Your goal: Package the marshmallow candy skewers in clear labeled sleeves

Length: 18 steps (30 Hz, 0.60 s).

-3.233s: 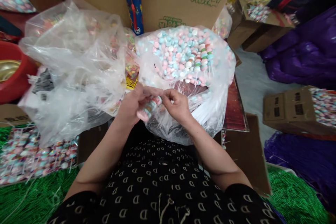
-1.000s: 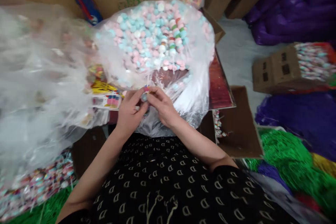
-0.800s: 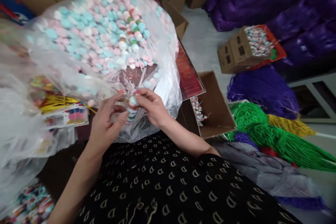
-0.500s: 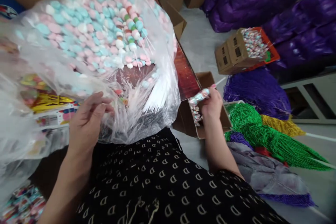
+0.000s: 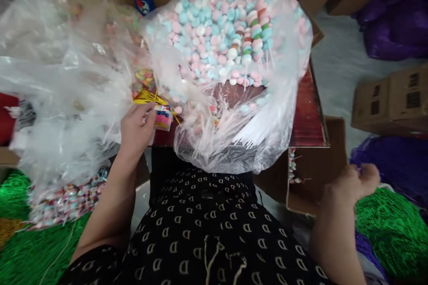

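My left hand is at the edge of a stack of small printed clear bags, its fingers curled and pressed together. What the fingertips pinch, if anything, cannot be made out. Yellow twist ties lie just beyond it. My right hand, slightly blurred, hovers over the right side of an open cardboard box with fingers apart and nothing in it. Wrapped candy skewers lie inside that box. Between the hands rests a big clear bag of pink, blue and white candies, with candy skewers and white sticks.
The red-brown table ends above the box. Loose clear plastic covers the left side. Wrapped candies and green tinsel are low left; green strands, purple strands and a closed carton are at right.
The view has swung left. My right hand has let go of the wrapped candy skewer at the box. My left hand has moved from the candy bag to the printed bags, its fingers closing.
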Motion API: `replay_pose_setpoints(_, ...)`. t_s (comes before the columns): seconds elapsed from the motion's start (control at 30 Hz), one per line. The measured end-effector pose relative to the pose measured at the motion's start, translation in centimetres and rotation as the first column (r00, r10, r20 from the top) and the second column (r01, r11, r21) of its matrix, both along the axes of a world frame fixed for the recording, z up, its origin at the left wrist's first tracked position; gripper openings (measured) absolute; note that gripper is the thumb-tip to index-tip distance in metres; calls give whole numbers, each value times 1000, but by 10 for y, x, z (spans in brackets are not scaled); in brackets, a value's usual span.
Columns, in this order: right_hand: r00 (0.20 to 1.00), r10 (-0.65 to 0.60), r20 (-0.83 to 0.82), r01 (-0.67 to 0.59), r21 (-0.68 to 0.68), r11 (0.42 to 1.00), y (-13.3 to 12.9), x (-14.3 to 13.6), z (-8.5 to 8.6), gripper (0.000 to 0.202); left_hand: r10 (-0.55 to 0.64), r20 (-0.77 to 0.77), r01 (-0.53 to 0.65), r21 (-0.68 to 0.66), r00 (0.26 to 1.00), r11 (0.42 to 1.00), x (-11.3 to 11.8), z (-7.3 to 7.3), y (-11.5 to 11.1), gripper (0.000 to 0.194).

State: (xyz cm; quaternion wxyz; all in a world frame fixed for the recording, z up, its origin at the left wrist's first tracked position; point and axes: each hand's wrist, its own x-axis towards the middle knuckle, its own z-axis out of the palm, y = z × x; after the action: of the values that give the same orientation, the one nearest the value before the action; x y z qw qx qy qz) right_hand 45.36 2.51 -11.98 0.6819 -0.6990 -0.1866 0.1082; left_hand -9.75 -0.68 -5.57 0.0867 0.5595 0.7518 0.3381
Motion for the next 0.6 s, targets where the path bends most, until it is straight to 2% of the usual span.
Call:
replay_pose_setpoints(0.07,996,8,84,-13,66,998,10,-10,11,37,-21,-148,-1,-147,989,989,-6,-5,1,32)
replay_pose_setpoints(0.13,974,100,201,-129,134,983,19,-27,27,44,-24,-208,-27,-240,978,970,-7,-9,4,36)
replay_pose_setpoints(0.23,913,222,342,-296,182,938,27,-66,52,46,-30,-212,-28,-268,977,963,-6,-14,9,29)
replay_pose_setpoints(0.3,879,301,369,-390,193,900,29,-97,63,43,-38,-189,-14,-269,981,963,-7,-15,12,19)
replay_pose_setpoints(0.37,864,373,339,-456,210,865,28,-130,67,37,-36,-173,-12,-271,984,963,-8,-15,14,13)
replay_pose_setpoints(0.47,840,486,243,-534,210,819,23,-174,63,22,-36,-191,-18,-273,981,962,-10,-15,16,15)
replay_pose_setpoints(0.53,780,586,221,-623,183,760,17,-198,60,15,-37,-206,-20,-268,978,963,-11,-15,17,19)
replay_pose_setpoints(0.6,673,698,244,-736,137,663,11,-216,58,12,-13,-206,-37,-239,979,970,-11,-16,17,21)
